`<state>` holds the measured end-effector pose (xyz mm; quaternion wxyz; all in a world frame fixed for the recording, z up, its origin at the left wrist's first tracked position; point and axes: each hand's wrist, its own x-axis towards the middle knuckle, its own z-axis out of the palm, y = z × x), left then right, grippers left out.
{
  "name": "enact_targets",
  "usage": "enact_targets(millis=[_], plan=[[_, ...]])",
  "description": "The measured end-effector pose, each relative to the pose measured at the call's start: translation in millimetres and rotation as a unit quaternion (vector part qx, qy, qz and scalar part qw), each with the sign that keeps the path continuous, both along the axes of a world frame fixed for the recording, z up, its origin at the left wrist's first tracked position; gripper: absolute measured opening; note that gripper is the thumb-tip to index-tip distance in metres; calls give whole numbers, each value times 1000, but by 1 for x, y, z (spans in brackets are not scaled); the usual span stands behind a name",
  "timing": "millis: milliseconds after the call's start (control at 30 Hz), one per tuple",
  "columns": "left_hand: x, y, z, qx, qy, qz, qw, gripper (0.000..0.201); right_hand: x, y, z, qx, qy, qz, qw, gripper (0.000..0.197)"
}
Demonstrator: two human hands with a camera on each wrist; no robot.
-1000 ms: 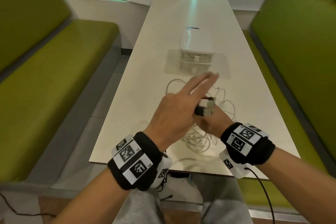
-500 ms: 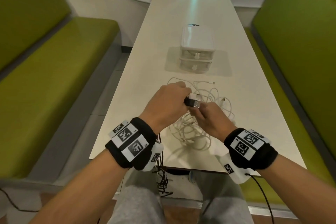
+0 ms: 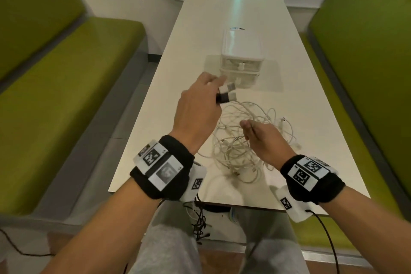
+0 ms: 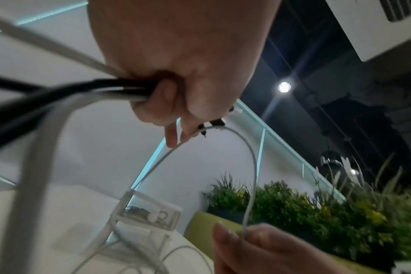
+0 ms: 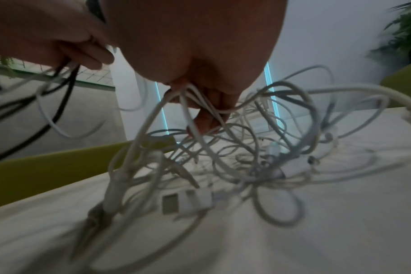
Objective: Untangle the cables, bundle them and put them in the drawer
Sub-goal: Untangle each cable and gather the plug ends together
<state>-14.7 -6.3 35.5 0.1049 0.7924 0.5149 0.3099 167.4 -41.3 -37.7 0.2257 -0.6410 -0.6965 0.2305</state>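
Observation:
A tangle of white cables [image 3: 242, 144] lies on the white table [image 3: 178, 104] near its front edge. My left hand [image 3: 198, 107] is raised above the tangle and grips two USB plugs [image 3: 226, 93], one white and one black, with their cables [image 4: 87, 90] running through the fist. My right hand [image 3: 260, 138] hovers over the tangle and pinches several white strands [image 5: 192, 103] that hang down to the pile [image 5: 223, 166]. A small white drawer unit [image 3: 241, 55] stands behind the cables, both drawers closed.
Green benches [image 3: 66, 73] flank the table on both sides [image 3: 360, 73]. Dark wires [image 3: 200, 222] hang below the table's front edge by my knees. Plants [image 4: 317, 204] stand beyond the right bench.
My left hand has lifted the two plugs up and away toward the drawer unit. My right hand has let the plugs go and now pinches cable strands lower down.

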Motion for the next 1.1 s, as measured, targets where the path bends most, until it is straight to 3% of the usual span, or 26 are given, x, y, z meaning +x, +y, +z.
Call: enact_targets(millis=[100, 200, 267, 333, 400, 500, 633, 700, 800, 933, 1033, 1100], plan=[[9, -16, -2, 23, -61, -93, 993, 61, -4, 6, -1, -25, -61, 11, 998, 47], [17, -34, 2, 70, -196, -183, 961, 51, -10, 10, 8, -87, -106, 18, 990, 42], [19, -45, 3, 113, -222, -229, 941, 41, -13, 6, 17, -103, -84, 7, 991, 30], [20, -48, -3, 135, -156, -247, 947, 39, -13, -1, 23, -95, -7, 10, 995, 24], [21, -41, -10, 85, -41, -218, 971, 53, -11, -4, 20, -56, 35, 17, 998, 32], [18, -25, -22, -36, 141, -158, 977, 66, -8, 2, 11, -42, -74, 3, 996, 15], [11, -13, -28, -71, 171, -136, 973, 38, -8, -2, 6, 29, -120, 46, 991, 15], [7, -9, -28, -54, 147, -137, 978, 30, -7, -4, 5, 41, -85, 58, 994, 18], [-1, -5, -28, -29, 61, -134, 989, 31, -7, -7, 5, 41, -32, 82, 995, 39], [-11, -4, -18, -5, -126, -120, 985, 37, -1, -9, 2, 33, 10, 68, 997, 55], [-19, 2, -8, 10, -298, -53, 953, 45, 7, -6, -4, 14, -5, 53, 998, 43], [-21, 8, -9, 8, -295, -16, 955, 30, 9, -5, -4, 13, -21, 49, 999, 38]])
